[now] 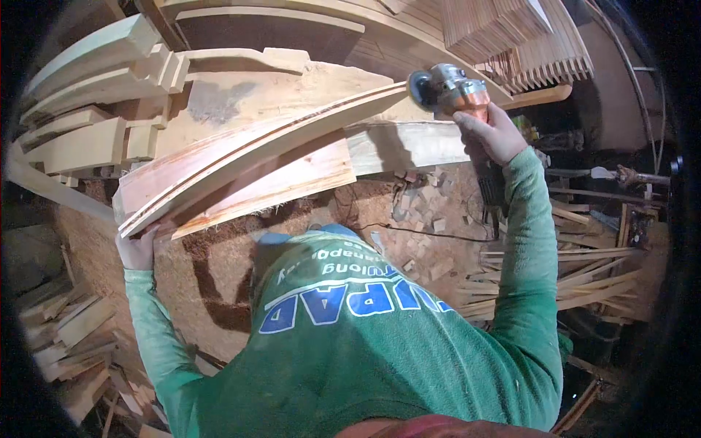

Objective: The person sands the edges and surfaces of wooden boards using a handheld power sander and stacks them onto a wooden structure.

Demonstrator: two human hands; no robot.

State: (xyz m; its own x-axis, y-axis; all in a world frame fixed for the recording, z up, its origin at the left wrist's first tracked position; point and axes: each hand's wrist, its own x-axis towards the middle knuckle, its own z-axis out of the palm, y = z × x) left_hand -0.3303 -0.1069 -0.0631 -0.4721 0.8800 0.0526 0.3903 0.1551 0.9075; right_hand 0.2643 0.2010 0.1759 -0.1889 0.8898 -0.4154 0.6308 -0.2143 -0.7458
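Observation:
My right hand (500,135) is wrapped round an angle grinder (461,93) with an orange and metal head. Its dark disc (420,89) meets or nearly meets the far end of a long, slightly curved wooden board (277,142). That board stands on edge, with a groove or dark line along its top. At its near left end, my left hand (139,250) grips it from below, the fingers partly hidden behind the wood. Under the board lies a wide reddish plank (292,179), with a paler plank (416,144) to its right.
Cut curved wood pieces (87,80) are stacked at the left. Slatted wood panels (496,33) stand at the back right. Offcuts (423,201) and sawdust cover the ground, crossed by a dark cord (445,235). Thin strips (584,281) and scraps (80,321) pile up on both sides.

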